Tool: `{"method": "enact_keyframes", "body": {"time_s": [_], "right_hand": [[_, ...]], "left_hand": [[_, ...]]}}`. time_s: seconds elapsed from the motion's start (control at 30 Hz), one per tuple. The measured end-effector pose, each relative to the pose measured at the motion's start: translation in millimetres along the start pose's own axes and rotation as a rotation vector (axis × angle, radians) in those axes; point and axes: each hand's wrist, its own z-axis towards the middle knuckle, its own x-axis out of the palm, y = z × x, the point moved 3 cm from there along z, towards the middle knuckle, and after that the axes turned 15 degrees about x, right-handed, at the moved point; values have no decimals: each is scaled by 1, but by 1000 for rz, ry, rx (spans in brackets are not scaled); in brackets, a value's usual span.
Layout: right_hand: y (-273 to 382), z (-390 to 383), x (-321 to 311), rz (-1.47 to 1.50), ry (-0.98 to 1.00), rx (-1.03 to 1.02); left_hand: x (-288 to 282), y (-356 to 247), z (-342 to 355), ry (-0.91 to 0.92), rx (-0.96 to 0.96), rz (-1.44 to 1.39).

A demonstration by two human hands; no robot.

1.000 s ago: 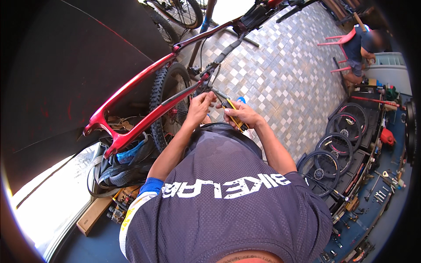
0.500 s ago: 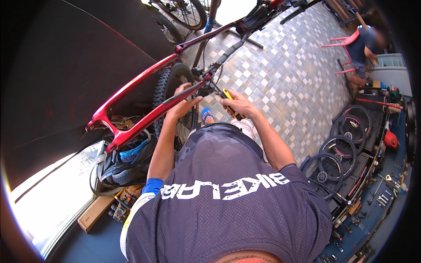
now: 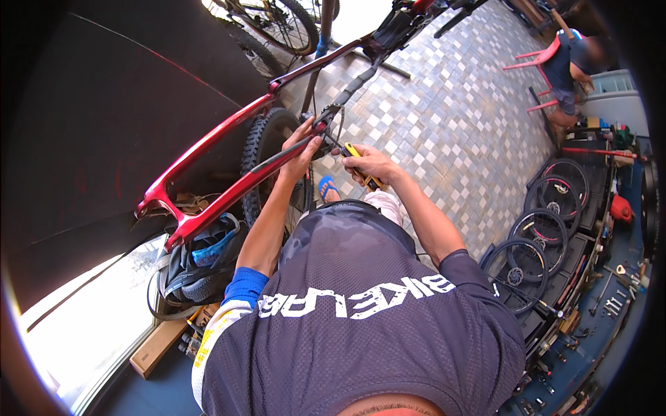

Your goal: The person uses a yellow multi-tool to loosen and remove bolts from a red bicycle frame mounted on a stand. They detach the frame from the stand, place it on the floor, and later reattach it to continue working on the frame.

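Seen from the head camera, looking steeply down over the person's own dark printed shirt. Both forearms reach forward and up from the lower middle, elbows bent, meeting at a red bicycle frame [image 3: 208, 149] that slants from lower left to upper centre.

The left hand [image 3: 303, 142] is stretched out along a blue-sleeved arm, fingers curled closed around the dark frame tube just beside the chainring [image 3: 331, 123], thumb on top. The right hand [image 3: 369, 165] sits just beside it, to the right and slightly lower, fingers wrapped shut around a yellow-and-black handled tool [image 3: 359, 161]. The tool's dark shaft points up and left to the chainring area, between the two hands; whether its tip touches the metal is too small to tell.

A knobby black tyre [image 3: 258, 149] stands behind the left forearm. Below the frame lies a pile of tyres and a helmet [image 3: 198, 267]. To the right, several wheels [image 3: 544, 229] lean in a row on the checkered tile floor [image 3: 444, 132]. At upper right, well apart, another person [image 3: 572, 66] sits on a red chair.
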Motion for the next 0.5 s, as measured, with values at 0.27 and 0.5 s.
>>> {"method": "enact_keyframes", "body": {"time_s": [0.27,0.5], "right_hand": [[-1,-8,33,-1016,-816,-202],[-38,1,10,435,176,50]], "left_hand": [[-3,5,-1,-29,22,181],[1,-3,7,2,61,224]]}}
